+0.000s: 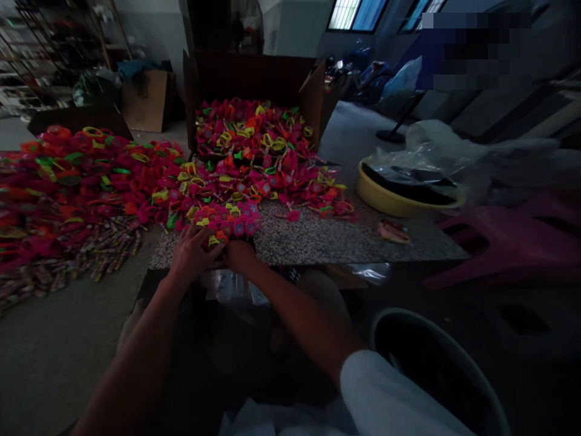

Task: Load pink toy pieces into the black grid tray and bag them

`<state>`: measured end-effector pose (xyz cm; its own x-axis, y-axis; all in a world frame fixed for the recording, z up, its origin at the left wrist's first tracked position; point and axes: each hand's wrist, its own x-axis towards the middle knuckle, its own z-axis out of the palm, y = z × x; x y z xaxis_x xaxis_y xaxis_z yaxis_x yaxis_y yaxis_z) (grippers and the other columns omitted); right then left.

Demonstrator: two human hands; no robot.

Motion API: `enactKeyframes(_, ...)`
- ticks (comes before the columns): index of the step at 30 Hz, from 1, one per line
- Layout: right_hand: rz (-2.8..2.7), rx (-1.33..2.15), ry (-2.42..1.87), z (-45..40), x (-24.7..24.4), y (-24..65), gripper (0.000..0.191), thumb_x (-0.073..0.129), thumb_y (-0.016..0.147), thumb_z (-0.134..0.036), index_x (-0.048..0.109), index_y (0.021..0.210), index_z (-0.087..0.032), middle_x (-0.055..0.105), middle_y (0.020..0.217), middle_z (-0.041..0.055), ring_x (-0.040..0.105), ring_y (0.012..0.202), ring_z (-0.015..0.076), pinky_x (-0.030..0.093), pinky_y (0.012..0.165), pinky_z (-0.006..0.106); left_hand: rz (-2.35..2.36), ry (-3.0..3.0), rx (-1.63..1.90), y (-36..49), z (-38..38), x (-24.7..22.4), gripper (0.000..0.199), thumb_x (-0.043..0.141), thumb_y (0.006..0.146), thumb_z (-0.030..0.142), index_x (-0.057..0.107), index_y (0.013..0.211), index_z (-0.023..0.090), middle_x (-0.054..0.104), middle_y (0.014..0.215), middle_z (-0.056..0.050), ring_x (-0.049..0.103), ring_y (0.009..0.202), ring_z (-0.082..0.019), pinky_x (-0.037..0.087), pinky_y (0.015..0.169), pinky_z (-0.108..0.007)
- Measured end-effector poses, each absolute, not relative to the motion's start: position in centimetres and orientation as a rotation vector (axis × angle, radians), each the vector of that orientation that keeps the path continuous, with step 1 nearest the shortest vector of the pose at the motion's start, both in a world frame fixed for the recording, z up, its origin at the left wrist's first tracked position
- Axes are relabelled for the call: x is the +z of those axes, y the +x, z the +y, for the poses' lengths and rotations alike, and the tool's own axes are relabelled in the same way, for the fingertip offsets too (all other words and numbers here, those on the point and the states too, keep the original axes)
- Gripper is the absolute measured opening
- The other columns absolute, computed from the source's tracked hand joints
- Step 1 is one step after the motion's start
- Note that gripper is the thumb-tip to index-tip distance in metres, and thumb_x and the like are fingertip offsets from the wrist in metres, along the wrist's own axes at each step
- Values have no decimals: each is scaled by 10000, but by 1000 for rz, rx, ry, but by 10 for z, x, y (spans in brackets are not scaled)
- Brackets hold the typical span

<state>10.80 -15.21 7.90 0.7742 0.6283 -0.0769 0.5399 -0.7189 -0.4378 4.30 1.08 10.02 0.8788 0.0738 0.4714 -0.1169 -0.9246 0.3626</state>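
Observation:
A tight block of small pink plastic toys with yellow and orange parts [233, 219] lies at the table's front edge. They look like toy watches, but the dim light hides their exact kind. My left hand [193, 253] is at the block's near left corner, fingers bent around an orange-and-yellow toy [218, 238]. Right beside it, my right hand [240, 255] reaches in low at the near side of the block. Its fingers are hidden. Loose toys of the same bright colours [272, 181] are heaped just beyond the block.
Behind stands an open cardboard box [254, 72] full of such toys. A large heap [82, 175] spreads left, with printed tubes [109, 248] below. To the right are a yellow basin [385, 200] with plastic bags, a pink stool [521, 236] and a bin [385, 318].

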Motion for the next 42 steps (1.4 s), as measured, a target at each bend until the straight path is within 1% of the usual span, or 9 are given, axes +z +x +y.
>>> enactKeyframes(9,-976,343,-2512,-172,95,109,291,562,1046,-293,777,1214,-191,800,1180,132,761,1056,254,527,845,287,-39,2665,794,44,7,96,390,714,918,500,767,1248,300,710,1154,-99,665,1134,-307,552,1053,-460)
enactKeyframes(15,-690,558,-2456,-258,110,167,240,588,946,-187,824,908,-198,789,803,34,720,757,194,494,718,253,2,2631,798,43,5,95,368,731,908,529,803,1195,310,711,1143,-97,665,1148,-312,563,1037,-451)
enactKeyframes(17,-418,399,-2579,-272,104,200,295,530,985,-184,825,985,-167,806,910,84,732,846,214,516,793,273,6,2635,790,44,5,95,360,746,901,518,805,1186,305,709,1149,-96,662,1158,-311,554,1057,-450)
enactKeyframes(21,-218,62,-2702,-267,79,250,375,475,1055,-226,732,1313,-137,727,1341,171,680,1199,231,478,1012,296,-12,2635,792,45,6,94,379,758,900,506,804,1199,278,698,1154,-105,674,1134,-295,547,1073,-445)
enactKeyframes(26,-189,162,-2795,-256,62,256,444,563,1057,-415,703,1327,-92,731,1281,235,693,1179,310,494,977,349,-34,2661,787,46,6,95,357,737,924,480,802,1201,264,696,1144,-107,675,1091,-278,555,1045,-430)
enactKeyframes(32,-113,175,-2838,-278,60,217,359,543,1022,-213,656,1349,-115,749,1190,226,722,1120,326,495,929,371,-38,2670,785,45,6,94,383,733,927,497,786,1239,281,690,1159,-104,654,1131,-291,546,1051,-433)
enactKeyframes(37,-10,-92,-2379,-290,71,171,389,536,1027,-340,577,1360,-143,768,1114,169,739,928,269,518,786,333,-48,2659,797,45,6,91,393,737,924,509,783,1245,287,694,1152,-93,664,1125,-278,533,1075,-420)
enactKeyframes(40,-53,-9,-1879,-276,76,138,540,565,975,-551,579,1366,-179,777,1135,129,700,698,206,490,582,289,-38,2652,786,45,6,90,410,728,932,509,778,1268,280,693,1167,-102,657,1129,-286,542,1052,-418)
enactKeyframes(42,-103,136,-1637,-259,75,116,585,601,915,-631,638,1303,-195,775,1174,117,697,679,190,467,516,268,-26,2646,770,45,6,91,411,730,933,504,778,1268,272,691,1179,-106,654,1133,-287,545,1043,-418)
